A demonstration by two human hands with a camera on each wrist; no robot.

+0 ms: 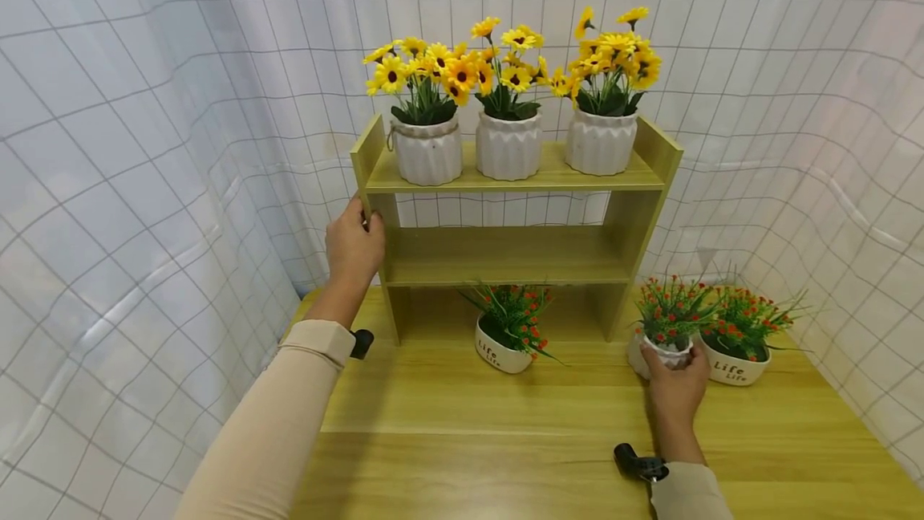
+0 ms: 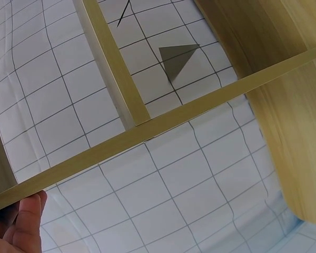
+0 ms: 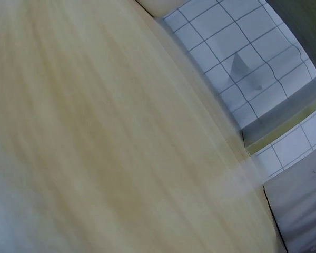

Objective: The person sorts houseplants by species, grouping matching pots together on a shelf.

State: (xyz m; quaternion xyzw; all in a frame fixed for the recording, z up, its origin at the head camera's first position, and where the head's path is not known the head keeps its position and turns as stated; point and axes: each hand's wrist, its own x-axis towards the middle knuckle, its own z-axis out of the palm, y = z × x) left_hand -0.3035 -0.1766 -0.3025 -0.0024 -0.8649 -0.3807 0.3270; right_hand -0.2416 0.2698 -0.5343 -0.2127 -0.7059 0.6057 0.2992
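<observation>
My left hand point(image 1: 355, 243) grips the left side panel of a wooden shelf point(image 1: 505, 259); in the left wrist view its fingers point(image 2: 29, 221) curl at the panel's edge. At the right, my right hand point(image 1: 678, 392) holds a white pot of small red flowers point(image 1: 667, 355), thumb and fingers on either side. In the right wrist view a greyish pot side point(image 3: 300, 200) shows at the lower right; the hand itself is out of that view. Close beside stands a cream "Life" pot with red flowers point(image 1: 736, 367).
Three ribbed white pots point(image 1: 429, 155) point(image 1: 508, 149) point(image 1: 601, 143) with yellow flowers stand on the top board. A tilted-looking "Life" pot point(image 1: 501, 353) sits at the lower opening, on the wooden table point(image 1: 462, 456). Grid-patterned curtain point(image 1: 130, 143) surrounds the table.
</observation>
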